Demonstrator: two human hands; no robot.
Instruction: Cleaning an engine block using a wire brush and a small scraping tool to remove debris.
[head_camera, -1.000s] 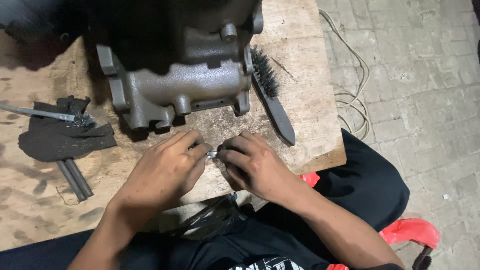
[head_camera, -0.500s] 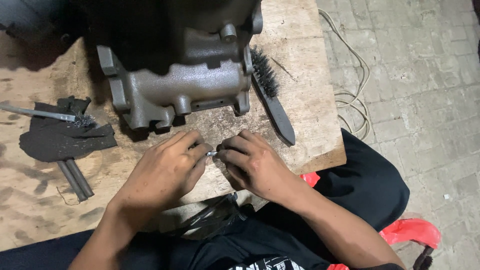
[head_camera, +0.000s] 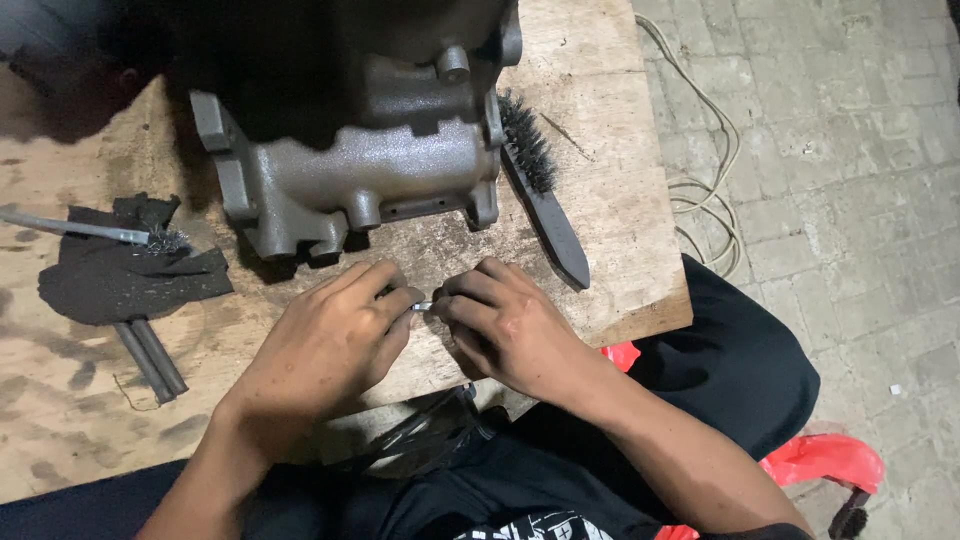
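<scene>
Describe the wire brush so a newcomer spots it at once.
On the plywood table, find the big grey metal casting. The wire brush lies against its right side, handle pointing toward the person. Its dark bristles set it apart from the two plain rods at left.

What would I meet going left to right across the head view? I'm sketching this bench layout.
Black rag → pair of dark rods → grey cast metal housing → left hand → small metal piece pinched between both hands → right hand → wire brush → pale cord on the paving.

plywood table (head_camera: 620, 170) bears metal casting (head_camera: 360, 170), wire brush (head_camera: 540, 190), black rag (head_camera: 120, 275).
</scene>
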